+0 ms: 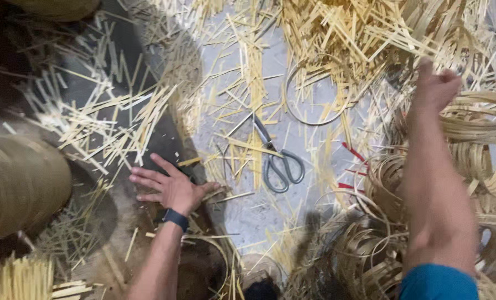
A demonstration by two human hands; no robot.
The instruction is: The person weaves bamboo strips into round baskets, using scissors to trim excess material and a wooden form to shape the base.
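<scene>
The left hand (173, 189) is being pressed flat and open, holding nothing, on the floor (259, 216) at lower centre, the scissors (275, 158) lying just right of it, blades pointing upper left, while the right hand (437, 86), grip unclear, is being raised over hoops (481, 128) at upper right.

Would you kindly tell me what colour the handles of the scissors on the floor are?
Grey, with metal blades; the scissors show best in the head view.
</scene>
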